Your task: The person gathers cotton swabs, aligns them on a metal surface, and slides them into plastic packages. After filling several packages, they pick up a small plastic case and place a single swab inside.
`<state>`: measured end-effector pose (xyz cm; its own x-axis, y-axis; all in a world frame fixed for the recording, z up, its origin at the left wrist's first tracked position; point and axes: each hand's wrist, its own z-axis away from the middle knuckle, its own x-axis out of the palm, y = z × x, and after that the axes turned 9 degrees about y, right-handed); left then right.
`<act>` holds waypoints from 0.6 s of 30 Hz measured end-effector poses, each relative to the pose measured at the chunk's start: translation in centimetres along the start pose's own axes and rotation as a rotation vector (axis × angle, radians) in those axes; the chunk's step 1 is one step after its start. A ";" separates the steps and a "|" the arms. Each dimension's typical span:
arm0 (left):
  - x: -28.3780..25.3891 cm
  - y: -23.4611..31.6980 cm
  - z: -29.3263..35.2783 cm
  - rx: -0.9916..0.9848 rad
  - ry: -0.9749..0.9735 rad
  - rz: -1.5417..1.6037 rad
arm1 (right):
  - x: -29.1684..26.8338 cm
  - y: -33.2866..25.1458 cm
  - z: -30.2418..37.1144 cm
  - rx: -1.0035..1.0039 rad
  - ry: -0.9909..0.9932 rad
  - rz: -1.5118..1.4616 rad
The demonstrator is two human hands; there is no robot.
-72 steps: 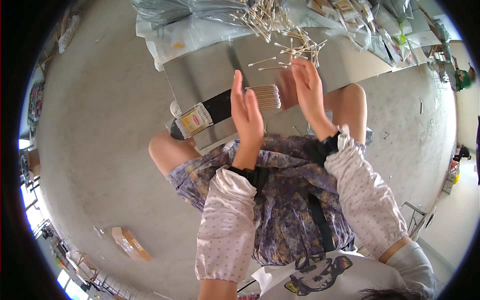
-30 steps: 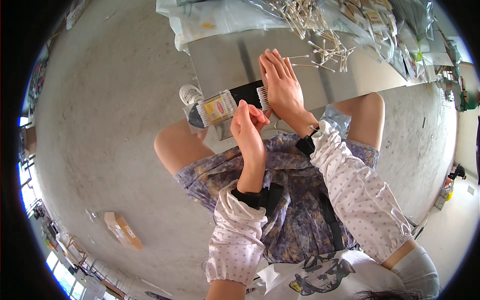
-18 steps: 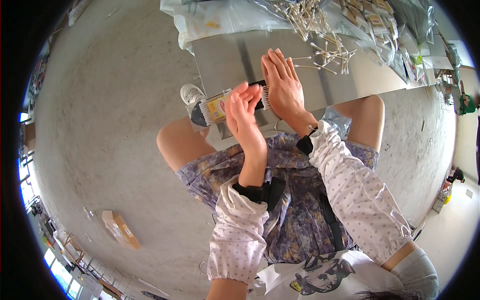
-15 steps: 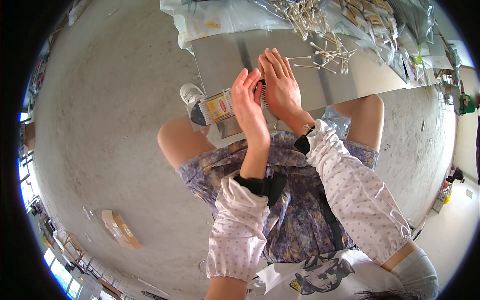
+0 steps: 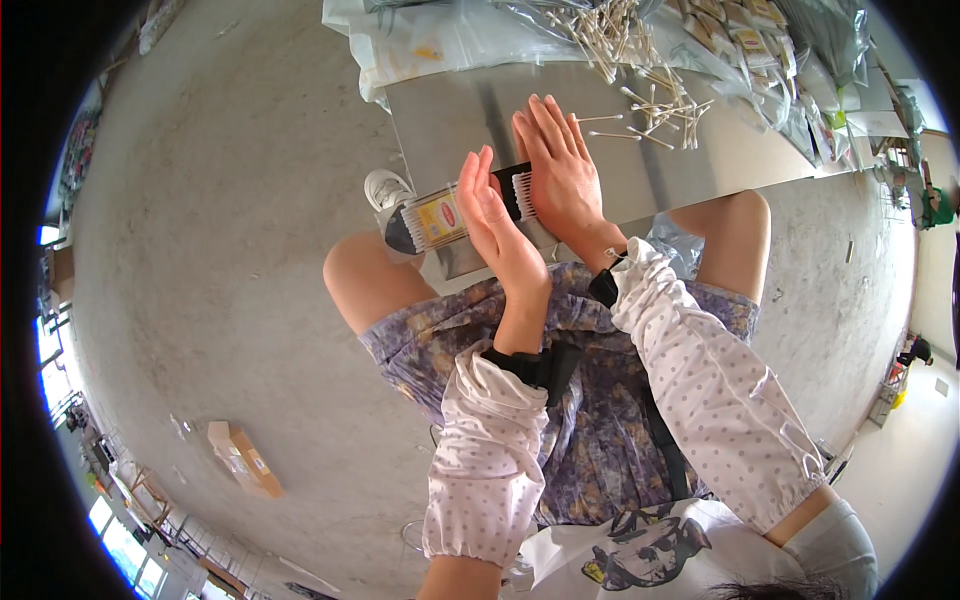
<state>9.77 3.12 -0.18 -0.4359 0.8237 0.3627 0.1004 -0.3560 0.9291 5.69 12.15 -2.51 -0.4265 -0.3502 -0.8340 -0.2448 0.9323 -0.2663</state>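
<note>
My left hand [image 5: 503, 228] stands on edge with its fingers stretched out, against the right end of a clear packet of cotton swabs [image 5: 436, 220] with a yellow label and a red oval. My right hand [image 5: 565, 170] is flat with fingers straight, its palm side against a row of cotton swabs [image 5: 523, 196]. Those swabs lie on a black strip [image 5: 508, 178] between my two hands. What the left palm touches is partly hidden. The packet reaches past the left edge of the metal tabletop [image 5: 440, 120], over my knee.
Loose cotton swabs [image 5: 665, 110] lie scattered beyond my right hand, below a larger heap [image 5: 612, 30]. Small filled packets [image 5: 750, 40] are piled at the far right on plastic sheeting [image 5: 440, 65]. A cardboard box [image 5: 243, 460] sits on the floor at left.
My left hand has shifted slightly down and its fingers have moved left, away from my right hand. More of the black strip and swab row shows between them. The right hand barely moved.
</note>
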 end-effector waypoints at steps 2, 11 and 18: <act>0.0 -0.3 0.1 -0.041 0.001 0.019 | 0.2 0.0 0.0 0.044 -0.009 -0.062; 0.4 -0.3 0.4 -0.080 -0.015 0.105 | 0.1 -0.5 -0.1 0.062 -0.047 -0.118; -7.9 3.1 -6.6 0.368 0.322 -0.577 | 0.8 -1.1 -0.4 0.062 -0.048 -0.085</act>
<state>7.60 -7.43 -0.68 -0.7439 0.6449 -0.1749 0.0444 0.3089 0.9500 5.31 10.84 -2.66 -0.3640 -0.4253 -0.8286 -0.2232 0.9036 -0.3657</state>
